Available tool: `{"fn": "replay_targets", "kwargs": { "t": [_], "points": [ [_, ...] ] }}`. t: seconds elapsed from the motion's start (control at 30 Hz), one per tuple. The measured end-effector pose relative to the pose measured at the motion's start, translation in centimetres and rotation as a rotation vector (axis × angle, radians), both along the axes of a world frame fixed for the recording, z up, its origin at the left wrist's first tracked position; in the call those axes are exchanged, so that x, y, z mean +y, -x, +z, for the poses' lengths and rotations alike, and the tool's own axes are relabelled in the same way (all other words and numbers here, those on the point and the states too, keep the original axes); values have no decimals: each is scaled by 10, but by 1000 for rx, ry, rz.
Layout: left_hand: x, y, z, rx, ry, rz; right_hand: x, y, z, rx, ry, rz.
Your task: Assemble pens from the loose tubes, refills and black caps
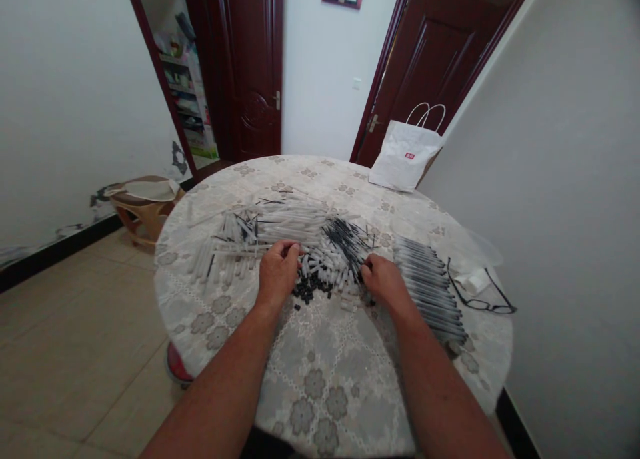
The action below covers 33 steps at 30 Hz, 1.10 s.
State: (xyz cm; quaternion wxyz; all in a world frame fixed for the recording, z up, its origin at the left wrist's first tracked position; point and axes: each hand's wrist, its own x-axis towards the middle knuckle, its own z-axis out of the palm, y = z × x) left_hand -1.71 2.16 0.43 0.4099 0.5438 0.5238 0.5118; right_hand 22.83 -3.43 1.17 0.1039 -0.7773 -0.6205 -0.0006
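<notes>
Left grip and right grip flank black bits and white pieces

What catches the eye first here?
First, the heap of pale tubes on the table, with the left hand at its near edge and the right hand by a bundle of dark rods. Then the neat row of grey sticks at the right, beside glasses. A white bag stands at the far edge.

Pens lie on the table, between refills at left and glasses at right. Behind them all stands a bag.
</notes>
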Motion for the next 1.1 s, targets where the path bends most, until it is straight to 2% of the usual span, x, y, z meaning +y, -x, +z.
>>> {"fn": "replay_targets", "kwargs": {
  "t": [0.2,0.37,0.47,0.7,0.8,0.97,1.1],
  "points": [
    [2,2,1,51,11,27,-1,-2,0,128,-243,13],
    [2,1,-1,-5,49,17,-5,24,5,329,-344,203],
    [3,1,-3,-33,75,10,-1,40,11,331,-324,273],
    [5,1,-5,-228,142,3,33,61,19,102,-232,323],
    [4,0,-4,-314,172,9,49,68,17,32,-217,293],
    [4,-1,-4,-362,216,16,68,80,11,-49,-188,387],
    [5,-1,-6,-415,237,24,75,89,7,-146,-118,404]
  ]
}}
